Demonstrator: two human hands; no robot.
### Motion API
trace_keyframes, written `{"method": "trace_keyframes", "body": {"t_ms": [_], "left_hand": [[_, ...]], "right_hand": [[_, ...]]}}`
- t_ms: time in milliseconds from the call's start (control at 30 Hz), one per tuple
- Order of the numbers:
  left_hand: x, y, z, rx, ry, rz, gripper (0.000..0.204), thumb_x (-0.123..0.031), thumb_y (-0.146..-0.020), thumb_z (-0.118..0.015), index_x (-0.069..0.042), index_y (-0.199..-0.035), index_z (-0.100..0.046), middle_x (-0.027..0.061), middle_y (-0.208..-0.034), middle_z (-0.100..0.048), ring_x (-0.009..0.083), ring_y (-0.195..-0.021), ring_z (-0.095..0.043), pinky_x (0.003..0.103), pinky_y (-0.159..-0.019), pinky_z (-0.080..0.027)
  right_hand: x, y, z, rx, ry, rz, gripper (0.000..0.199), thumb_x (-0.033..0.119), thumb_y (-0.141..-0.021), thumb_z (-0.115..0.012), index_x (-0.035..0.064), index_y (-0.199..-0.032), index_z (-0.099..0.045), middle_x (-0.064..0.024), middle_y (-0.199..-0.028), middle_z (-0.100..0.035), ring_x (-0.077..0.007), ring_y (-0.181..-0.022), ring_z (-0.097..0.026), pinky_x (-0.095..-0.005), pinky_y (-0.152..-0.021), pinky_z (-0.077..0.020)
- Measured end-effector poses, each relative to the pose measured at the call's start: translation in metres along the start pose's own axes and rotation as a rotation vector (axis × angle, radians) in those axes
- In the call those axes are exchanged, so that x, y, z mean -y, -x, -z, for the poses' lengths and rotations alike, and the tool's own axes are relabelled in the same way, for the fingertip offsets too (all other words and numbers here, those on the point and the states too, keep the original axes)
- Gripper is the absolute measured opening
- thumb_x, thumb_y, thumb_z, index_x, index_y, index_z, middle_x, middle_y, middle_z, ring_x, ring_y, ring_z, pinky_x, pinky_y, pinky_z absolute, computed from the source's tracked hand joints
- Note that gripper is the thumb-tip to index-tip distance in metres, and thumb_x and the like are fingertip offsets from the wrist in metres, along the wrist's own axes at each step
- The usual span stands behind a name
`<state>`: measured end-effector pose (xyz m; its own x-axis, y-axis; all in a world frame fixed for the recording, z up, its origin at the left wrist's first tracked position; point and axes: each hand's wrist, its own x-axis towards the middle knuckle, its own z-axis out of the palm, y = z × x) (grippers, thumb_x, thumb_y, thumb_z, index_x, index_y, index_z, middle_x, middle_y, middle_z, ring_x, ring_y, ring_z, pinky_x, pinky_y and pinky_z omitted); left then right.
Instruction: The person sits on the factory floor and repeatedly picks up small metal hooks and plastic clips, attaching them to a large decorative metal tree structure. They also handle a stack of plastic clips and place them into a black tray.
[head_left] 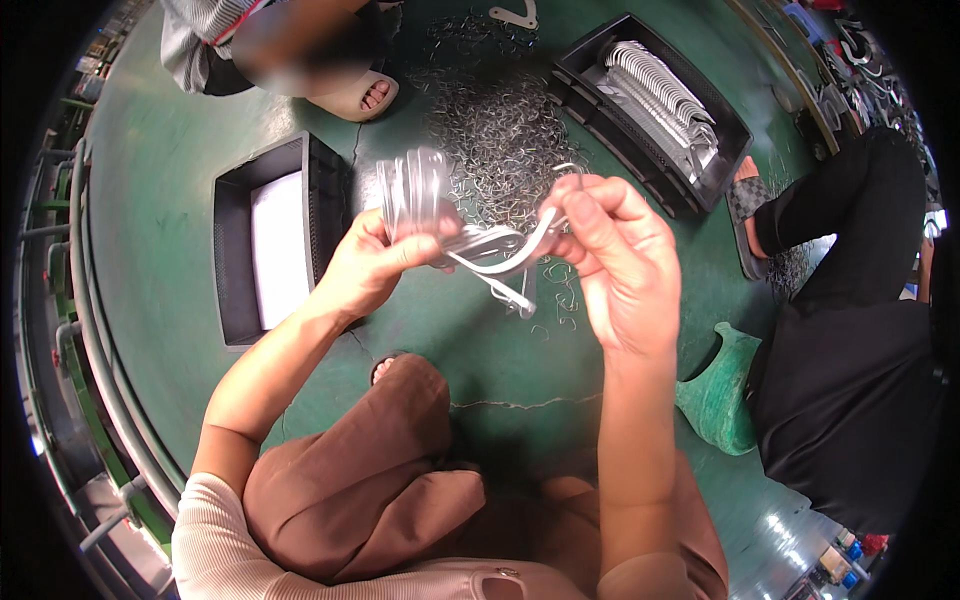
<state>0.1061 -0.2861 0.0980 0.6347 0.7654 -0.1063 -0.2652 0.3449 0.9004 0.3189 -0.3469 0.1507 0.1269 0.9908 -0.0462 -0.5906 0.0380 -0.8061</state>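
My left hand (372, 262) is closed round a bundle of thin, glossy white plastic hangers (412, 192), blurred at the top. Below the fingers, the curved arms of the bundle fan out to the right. My right hand (625, 255) pinches the end of one white plastic hanger (508, 265) between thumb and fingers, level with the left hand. Whether a small metal hook is also in that pinch cannot be made out. Under both hands, a wide pile of bent metal wire hooks (485, 125) lies on the green floor, with several strays nearer me.
A black crate (312, 205) with a white sheet inside stands at left. Another black crate (735, 150), right of the pile, holds a row of white hangers. A green plastic scoop (720, 400) lies at right. Two people sit close by, one far left, one right. Pipes (95, 340) line the left edge.
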Motion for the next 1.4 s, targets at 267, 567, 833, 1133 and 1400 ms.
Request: {"method": "trace_keyframes", "body": {"t_ms": [267, 567, 833, 1133, 1400], "left_hand": [[-0.052, -0.019, -0.015, -0.22, -0.272, -0.126, 0.029, -0.014, -0.084, -0.063, -0.002, -0.109, -0.057, 0.005, -0.102, -0.063, 0.0097, -0.09, -0.057, 0.028, -0.078, -0.047], [-0.087, -0.024, -0.026, -0.255, -0.513, -0.158, 0.033, -0.012, -0.079, -0.066, 0.002, -0.109, -0.057, 0.0137, -0.107, -0.061, 0.0155, -0.094, -0.059, 0.03, -0.084, -0.046], [-0.099, -0.027, -0.046, -0.294, -0.67, -0.185, 0.024, -0.008, -0.075, -0.069, 0.001, -0.096, -0.063, 0.004, -0.09, -0.064, 0.0092, -0.079, -0.057, 0.023, -0.075, -0.044], [-0.102, -0.031, -0.071, -0.243, -0.403, -0.38, 0.018, -0.004, -0.077, -0.069, 0.0, -0.094, -0.064, 0.0077, -0.098, -0.064, 0.0103, -0.086, -0.059, 0.025, -0.078, -0.046], [-0.102, -0.024, -0.073, -0.159, -0.548, -0.507, 0.019, 0.004, -0.077, -0.064, 0.001, -0.095, -0.061, 0.0083, -0.099, -0.063, 0.0154, -0.093, -0.059, 0.031, -0.084, -0.047]], "right_hand": [[0.01, 0.002, -0.007, 0.054, 0.222, 0.222, 0.005, -0.004, -0.08, -0.062, -0.004, -0.084, -0.059, -0.0082, -0.09, -0.058, -0.0092, -0.077, -0.056, -0.0219, -0.068, -0.0457], [-0.004, -0.014, -0.008, 0.031, 0.383, 0.32, 0.005, -0.003, -0.079, -0.064, -0.0028, -0.081, -0.059, -0.0077, -0.091, -0.058, -0.009, -0.077, -0.054, -0.0221, -0.067, -0.0446], [-0.014, -0.014, -0.009, -0.062, 0.533, 0.35, 0.007, -0.001, -0.078, -0.065, -0.0005, -0.079, -0.059, -0.0058, -0.089, -0.056, -0.0093, -0.078, -0.054, -0.0216, -0.066, -0.0462], [-0.003, -0.003, -0.016, -0.061, 0.46, 0.291, 0.006, -0.003, -0.08, -0.063, -0.0027, -0.084, -0.059, -0.0068, -0.095, -0.053, -0.0095, -0.078, -0.053, -0.0205, -0.065, -0.0446], [0.017, -0.003, 0.022, -0.049, 0.399, 0.205, 0.024, 0.002, -0.078, -0.066, 0.0021, -0.1, -0.057, -0.0026, -0.096, -0.053, -0.011, -0.088, -0.054, -0.0261, -0.077, -0.0503]]}}
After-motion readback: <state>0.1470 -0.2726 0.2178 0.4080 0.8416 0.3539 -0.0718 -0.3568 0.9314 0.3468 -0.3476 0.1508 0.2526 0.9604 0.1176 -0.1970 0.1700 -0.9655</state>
